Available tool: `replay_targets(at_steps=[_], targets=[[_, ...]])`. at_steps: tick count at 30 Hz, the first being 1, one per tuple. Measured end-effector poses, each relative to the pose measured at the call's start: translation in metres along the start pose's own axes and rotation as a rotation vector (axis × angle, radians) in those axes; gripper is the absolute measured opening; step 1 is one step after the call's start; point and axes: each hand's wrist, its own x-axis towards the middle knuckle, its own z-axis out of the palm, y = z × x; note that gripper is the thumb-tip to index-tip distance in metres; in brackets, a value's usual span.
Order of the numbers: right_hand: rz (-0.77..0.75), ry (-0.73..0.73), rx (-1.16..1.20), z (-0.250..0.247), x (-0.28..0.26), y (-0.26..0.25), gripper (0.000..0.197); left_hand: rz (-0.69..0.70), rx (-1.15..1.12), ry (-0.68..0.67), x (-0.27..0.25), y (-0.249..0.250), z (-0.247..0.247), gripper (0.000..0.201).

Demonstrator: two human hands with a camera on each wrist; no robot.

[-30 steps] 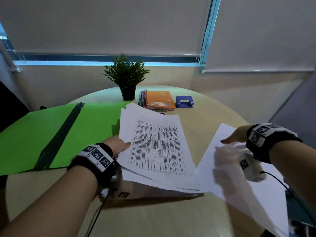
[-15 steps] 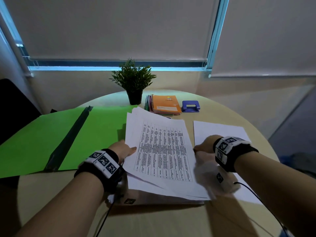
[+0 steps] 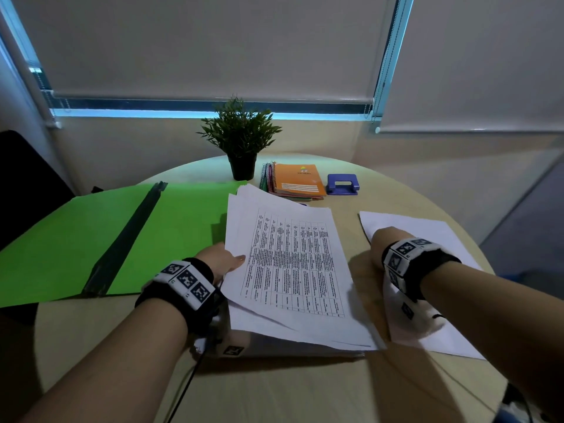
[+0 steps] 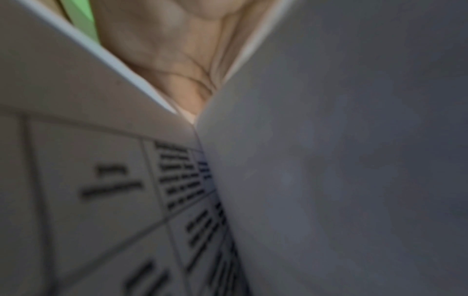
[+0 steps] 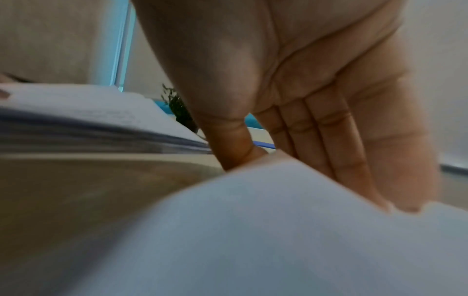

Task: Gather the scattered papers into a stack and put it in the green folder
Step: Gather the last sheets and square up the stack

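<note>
The green folder (image 3: 76, 239) lies open on the left of the round table. Just right of it is a loose stack of printed papers (image 3: 290, 264), raised off the table. My left hand (image 3: 222, 261) grips its left edge, thumb on top and fingers underneath; the left wrist view shows only my palm (image 4: 177, 50) between blurred sheets (image 4: 101, 180). A single white sheet (image 3: 427, 227) lies to the right. My right hand (image 3: 378, 242) rests on its near left part with straight fingers (image 5: 329, 140), and the sheet (image 5: 253, 230) bows up and hides the fingertips. The stack (image 5: 88, 124) is close on the left.
At the back of the table (image 3: 274, 392) stand a potted plant (image 3: 241, 138), a pile of spiral notebooks (image 3: 297, 181) with an orange cover on top, and a blue hole punch (image 3: 342, 184). A dark chair (image 3: 24, 184) is at the far left.
My right hand has slid the single white sheet from the table's right edge toward the stack. The left hand has kept its hold on the stack.
</note>
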Motion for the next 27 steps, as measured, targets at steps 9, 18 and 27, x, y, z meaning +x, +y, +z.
replay_targets(at_steps=[9, 18, 27], targets=[[-0.040, 0.162, -0.021, -0.041, -0.005, 0.008, 0.038, 0.036, 0.022, -0.007, -0.003, 0.000, -0.001, 0.053], [-0.356, 0.046, 1.562, -0.118, -0.032, 0.009, 0.019, -0.020, -0.036, 0.061, -0.003, 0.003, 0.004, 0.054], [-0.033, -0.343, 1.522, -0.033, -0.010, 0.009, 0.016, 0.039, 0.040, -0.001, -0.012, 0.006, -0.002, 0.048]])
